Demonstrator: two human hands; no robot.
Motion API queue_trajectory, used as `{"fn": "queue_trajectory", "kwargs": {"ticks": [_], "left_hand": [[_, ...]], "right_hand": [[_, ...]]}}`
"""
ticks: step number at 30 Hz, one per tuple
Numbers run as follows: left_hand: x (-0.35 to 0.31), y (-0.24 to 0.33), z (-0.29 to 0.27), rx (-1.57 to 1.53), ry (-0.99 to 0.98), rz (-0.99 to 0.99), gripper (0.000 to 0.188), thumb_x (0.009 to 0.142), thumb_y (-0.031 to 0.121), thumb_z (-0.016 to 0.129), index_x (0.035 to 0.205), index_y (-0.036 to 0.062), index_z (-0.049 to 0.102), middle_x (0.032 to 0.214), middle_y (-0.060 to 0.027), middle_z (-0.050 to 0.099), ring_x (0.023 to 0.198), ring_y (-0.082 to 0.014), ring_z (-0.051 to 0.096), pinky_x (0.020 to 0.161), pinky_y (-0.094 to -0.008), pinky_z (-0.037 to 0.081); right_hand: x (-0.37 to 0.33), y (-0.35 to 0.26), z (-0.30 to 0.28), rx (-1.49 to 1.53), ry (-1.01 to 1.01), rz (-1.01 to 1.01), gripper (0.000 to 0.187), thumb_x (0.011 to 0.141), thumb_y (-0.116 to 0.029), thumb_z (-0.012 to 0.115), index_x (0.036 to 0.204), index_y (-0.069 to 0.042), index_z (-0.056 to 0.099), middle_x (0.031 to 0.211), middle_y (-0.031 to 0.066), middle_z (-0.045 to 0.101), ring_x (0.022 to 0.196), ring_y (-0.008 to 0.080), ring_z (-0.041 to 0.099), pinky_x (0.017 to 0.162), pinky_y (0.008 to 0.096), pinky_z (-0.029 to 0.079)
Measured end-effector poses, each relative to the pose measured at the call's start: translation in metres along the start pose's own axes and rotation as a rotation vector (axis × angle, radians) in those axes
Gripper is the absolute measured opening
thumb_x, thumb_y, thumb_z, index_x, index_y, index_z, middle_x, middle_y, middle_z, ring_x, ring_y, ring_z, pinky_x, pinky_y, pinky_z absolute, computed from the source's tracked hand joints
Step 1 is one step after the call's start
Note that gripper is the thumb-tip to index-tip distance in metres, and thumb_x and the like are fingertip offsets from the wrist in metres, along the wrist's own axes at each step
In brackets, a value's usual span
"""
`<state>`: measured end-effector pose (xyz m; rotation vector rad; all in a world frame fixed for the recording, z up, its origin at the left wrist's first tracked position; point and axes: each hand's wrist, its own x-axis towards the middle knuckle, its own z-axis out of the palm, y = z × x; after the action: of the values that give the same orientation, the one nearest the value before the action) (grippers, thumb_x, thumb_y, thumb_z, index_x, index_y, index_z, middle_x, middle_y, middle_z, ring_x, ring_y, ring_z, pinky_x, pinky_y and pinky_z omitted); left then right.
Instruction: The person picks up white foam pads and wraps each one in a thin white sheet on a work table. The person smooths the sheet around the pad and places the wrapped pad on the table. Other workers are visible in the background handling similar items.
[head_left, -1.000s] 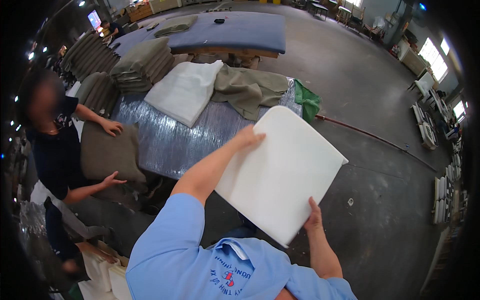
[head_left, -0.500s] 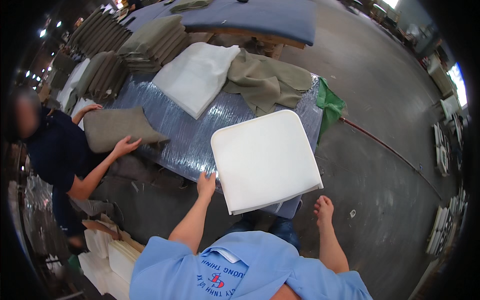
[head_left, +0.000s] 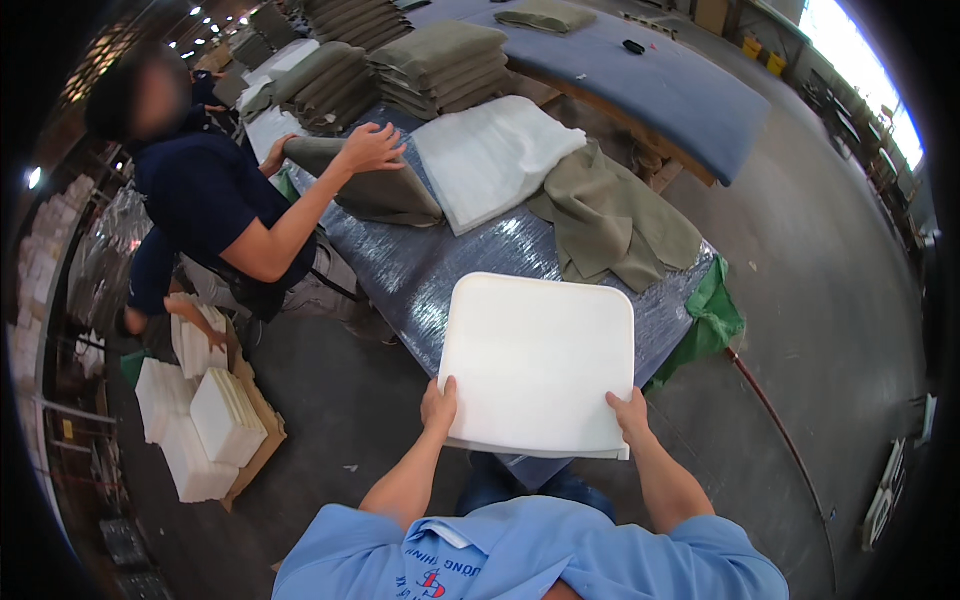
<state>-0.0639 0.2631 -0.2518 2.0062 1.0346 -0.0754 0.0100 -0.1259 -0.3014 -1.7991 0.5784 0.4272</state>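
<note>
A white foam seat cushion [head_left: 540, 365] with rounded far corners lies flat over the near corner of the plastic-wrapped table [head_left: 400, 270]. My left hand [head_left: 438, 405] grips its left edge, thumb on top and the other fingers hidden at the side. On the opposite edge my right hand [head_left: 628, 412] holds it the same way. Beyond the cushion, a crumpled olive-grey cloth [head_left: 615, 215] and a folded white padding sheet [head_left: 490, 160] rest on the table.
A co-worker [head_left: 215, 190] on the left handles an olive-grey cover [head_left: 380, 190]. Several white foam blocks [head_left: 228, 415] sit on cardboard at lower left. Olive-grey stacks [head_left: 440, 70] stand at the back, near a blue padded table [head_left: 640, 75]. A hose [head_left: 770, 400] crosses the floor at right.
My right hand has come in from the right and closed on the cushion; my left hand now grips it too. The cushion has turned straighter. The co-worker has lifted one hand off the cover.
</note>
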Motion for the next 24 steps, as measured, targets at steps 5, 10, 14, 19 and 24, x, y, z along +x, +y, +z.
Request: {"fn": "queue_trajectory", "kwargs": {"ticks": [5, 10, 14, 19, 24], "left_hand": [[-0.040, -0.028, -0.005, -0.052, 0.093, -0.005, 0.052, 0.100, 0.041, 0.063, 0.132, 0.0004, 0.062, 0.127, -0.0224, 0.070, 0.117, -0.0388, 0.067, 0.099, -0.0434, 0.051], [-0.045, -0.026, 0.013, 0.150, -0.121, -0.116, 0.082, 0.094, 0.044, 0.069, 0.157, 0.0066, 0.032, 0.140, -0.0268, 0.061, 0.128, -0.0420, 0.061, 0.108, -0.0468, 0.049], [-0.049, -0.027, 0.009, 0.293, -0.109, -0.115, 0.100, 0.092, 0.045, 0.071, 0.166, 0.0105, 0.013, 0.162, -0.0301, 0.034, 0.148, -0.0474, 0.038, 0.121, -0.0530, 0.034], [-0.037, 0.002, 0.027, 0.487, 0.042, 0.313, 0.087, 0.095, 0.039, 0.069, 0.165, 0.0111, 0.026, 0.169, -0.0274, 0.020, 0.154, -0.0508, 0.020, 0.126, -0.0595, 0.021], [-0.018, 0.081, 0.093, 0.425, 0.036, 0.638, 0.073, 0.098, 0.032, 0.065, 0.161, 0.0104, 0.038, 0.168, -0.0254, 0.024, 0.153, -0.0547, 0.022, 0.123, -0.0655, 0.022]], "right_hand": [[-0.002, -0.020, -0.008, -0.035, -0.115, -0.112, 0.056, 0.092, -0.013, 0.077, 0.140, 0.001, 0.053, 0.123, 0.0194, 0.069, 0.113, 0.0268, 0.068, 0.098, 0.0400, 0.054], [0.003, -0.020, -0.015, -0.496, 0.033, -0.189, 0.070, 0.090, -0.022, 0.077, 0.152, -0.007, 0.047, 0.135, 0.0226, 0.064, 0.120, 0.0363, 0.065, 0.104, 0.0433, 0.051], [-0.001, -0.035, -0.001, -0.679, 0.105, -0.233, 0.086, 0.089, -0.031, 0.077, 0.162, -0.013, 0.034, 0.160, 0.0207, 0.042, 0.144, 0.0436, 0.043, 0.116, 0.0518, 0.039], [-0.003, -0.076, 0.032, -0.969, 0.042, -0.579, 0.085, 0.095, -0.043, 0.069, 0.166, -0.021, 0.028, 0.173, 0.0159, 0.022, 0.159, 0.0410, 0.016, 0.124, 0.0656, 0.019], [0.033, -0.103, 0.061, -1.178, -0.155, -0.866, 0.075, 0.102, -0.049, 0.056, 0.166, -0.023, 0.030, 0.175, 0.0150, 0.017, 0.161, 0.0417, 0.011, 0.124, 0.0691, 0.012]]}}
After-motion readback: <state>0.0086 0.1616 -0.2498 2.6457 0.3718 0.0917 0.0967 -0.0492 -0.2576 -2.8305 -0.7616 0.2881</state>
